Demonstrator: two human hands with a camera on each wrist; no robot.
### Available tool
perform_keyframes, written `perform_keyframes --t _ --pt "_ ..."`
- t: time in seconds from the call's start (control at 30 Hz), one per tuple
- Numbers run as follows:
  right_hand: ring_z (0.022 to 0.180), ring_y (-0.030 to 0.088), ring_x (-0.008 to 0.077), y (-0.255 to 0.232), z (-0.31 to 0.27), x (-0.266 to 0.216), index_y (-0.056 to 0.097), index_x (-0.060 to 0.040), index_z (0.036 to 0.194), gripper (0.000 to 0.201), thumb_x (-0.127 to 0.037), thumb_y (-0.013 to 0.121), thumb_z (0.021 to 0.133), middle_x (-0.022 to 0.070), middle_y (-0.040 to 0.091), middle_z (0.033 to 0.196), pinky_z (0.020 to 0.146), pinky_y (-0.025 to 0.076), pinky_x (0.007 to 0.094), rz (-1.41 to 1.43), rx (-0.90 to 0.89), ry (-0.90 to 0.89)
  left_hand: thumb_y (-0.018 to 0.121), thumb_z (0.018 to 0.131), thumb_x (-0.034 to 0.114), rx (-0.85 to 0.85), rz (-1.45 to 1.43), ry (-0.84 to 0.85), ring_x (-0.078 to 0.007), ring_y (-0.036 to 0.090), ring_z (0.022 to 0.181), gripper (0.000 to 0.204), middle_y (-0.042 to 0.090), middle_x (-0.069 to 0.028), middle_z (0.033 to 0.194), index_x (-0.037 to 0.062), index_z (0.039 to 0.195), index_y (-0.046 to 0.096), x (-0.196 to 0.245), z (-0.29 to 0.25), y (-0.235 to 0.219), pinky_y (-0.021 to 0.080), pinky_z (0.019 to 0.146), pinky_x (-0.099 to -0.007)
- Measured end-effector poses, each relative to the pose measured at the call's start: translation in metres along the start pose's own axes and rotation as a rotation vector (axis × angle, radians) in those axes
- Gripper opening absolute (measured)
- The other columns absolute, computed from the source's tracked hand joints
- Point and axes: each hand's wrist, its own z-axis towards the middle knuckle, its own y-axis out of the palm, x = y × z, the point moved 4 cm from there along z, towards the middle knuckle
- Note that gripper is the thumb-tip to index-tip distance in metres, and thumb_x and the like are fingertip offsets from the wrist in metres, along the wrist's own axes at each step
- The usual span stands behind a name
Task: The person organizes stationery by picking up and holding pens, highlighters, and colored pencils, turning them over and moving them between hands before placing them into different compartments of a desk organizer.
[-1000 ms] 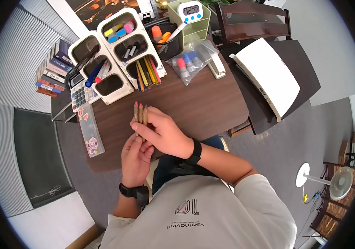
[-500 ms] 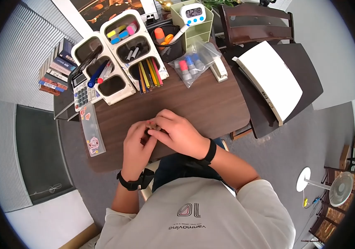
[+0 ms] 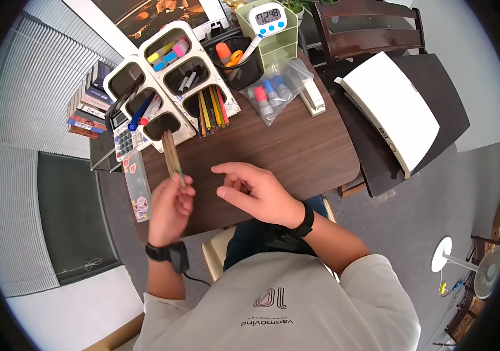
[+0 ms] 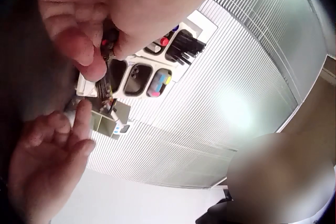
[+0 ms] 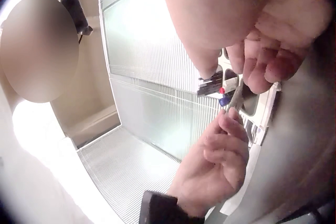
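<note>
In the head view my left hand (image 3: 171, 207) pinches a bundle of slim wooden pencils (image 3: 172, 155) by their near ends. Their far ends overlap the front compartment of the left white desk organizer (image 3: 187, 133). To the right, over the table, my right hand (image 3: 264, 196) holds nothing; its index finger points out and the other fingers bend loosely. In the right wrist view the pencils (image 5: 239, 97) rise from the left hand's fingertips towards the organizer. Fingers of the left hand hide most of the bundle in the left wrist view.
Colored pencils (image 3: 212, 110), markers and highlighters fill other organizer compartments. Behind stand a black mesh pen cup (image 3: 244, 76) and a green rack with a timer (image 3: 267, 19). A plastic bag of bottles (image 3: 270, 96) and a stapler (image 3: 313, 99) lie right; a clear case (image 3: 137, 187) lies left.
Both hands were together around the pencils. Now they are apart: the left hand has carried the pencils left and forward to the organizer, and the right hand has let go.
</note>
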Motion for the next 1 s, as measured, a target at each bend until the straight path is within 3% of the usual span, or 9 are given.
perform_keyframes --t 0.17,0.27,0.53,0.63,0.73,0.83,1.0 --pt "0.071 0.061 0.011 0.001 0.0 -0.001 0.067 -0.0024 0.13 0.034 -0.012 0.074 0.099 0.005 0.066 0.087 0.066 0.052 0.0281 -0.037 -0.028 -0.056 0.068 0.104 0.039 0.003 -0.157 -0.097 -0.0064 0.058 0.061 0.031 0.07 0.0009 0.08 0.0074 0.106 0.071 0.031 0.061 -0.018 0.043 0.054 -0.0197" --pt "0.071 0.061 0.0113 0.001 -0.001 -0.002 0.067 -0.0023 0.129 0.032 -0.011 0.074 0.099 0.0053 0.067 0.087 0.066 0.052 0.0286 -0.039 -0.022 -0.073 0.07 0.102 0.041 0.039 -0.188 -0.054 -0.0069 0.058 0.064 0.035 0.07 0.0022 0.081 0.0066 0.108 0.071 0.041 0.083 -0.019 0.044 0.057 -0.0193" --pt "0.074 0.06 0.0092 0.0 -0.002 -0.004 0.068 -0.0054 0.13 0.032 -0.008 0.073 0.099 0.0028 0.066 0.09 0.067 0.05 0.027 -0.023 -0.04 -0.074 0.067 0.105 0.033 0.005 -0.172 0.031 -0.0076 0.059 0.065 0.032 0.068 0.0007 0.085 0.0043 0.118 0.068 0.034 0.034 -0.007 0.046 0.056 -0.0215" --pt "0.075 0.062 0.0103 0.001 -0.002 -0.003 0.069 -0.0055 0.129 0.031 -0.008 0.073 0.098 0.0036 0.067 0.091 0.067 0.052 0.0274 -0.043 -0.052 -0.085 0.064 0.107 0.02 0.102 0.152 0.505 -0.0076 0.06 0.068 0.016 0.067 -0.0003 0.088 0.0048 0.112 0.065 0.067 0.01 -0.012 0.046 0.053 -0.0233" --pt "0.076 0.063 0.0112 0.002 -0.003 -0.002 0.069 -0.0061 0.129 0.031 -0.008 0.073 0.098 0.0043 0.068 0.093 0.068 0.053 0.0277 -0.049 -0.067 -0.087 0.071 0.099 0.008 0.377 0.459 0.875 -0.0087 0.062 0.082 0.038 0.061 -0.0077 0.119 0.0025 0.134 0.059 0.12 0.018 -0.017 0.052 0.063 -0.0242" --pt "0.075 0.063 0.011 0.003 -0.002 -0.002 0.07 -0.0066 0.128 0.03 -0.007 0.073 0.098 0.0045 0.068 0.094 0.068 0.053 0.027 -0.06 -0.057 -0.102 0.078 0.09 0.002 0.319 0.779 0.999 -0.0094 0.062 0.087 0.061 0.054 -0.0114 0.132 0.0032 0.146 0.053 0.153 0.062 -0.029 0.052 0.07 -0.0244" --pt "0.073 0.064 0.0118 0.001 -0.003 -0.004 0.07 -0.003 0.125 0.028 -0.01 0.073 0.099 0.0063 0.067 0.092 0.067 0.053 0.0284 -0.056 -0.028 -0.096 0.081 0.087 0.002 0.151 1.087 1.111 -0.012 0.063 0.093 0.047 0.059 -0.0071 0.128 0.007 0.132 0.068 0.177 0.073 0.014 0.054 0.073 -0.0253"
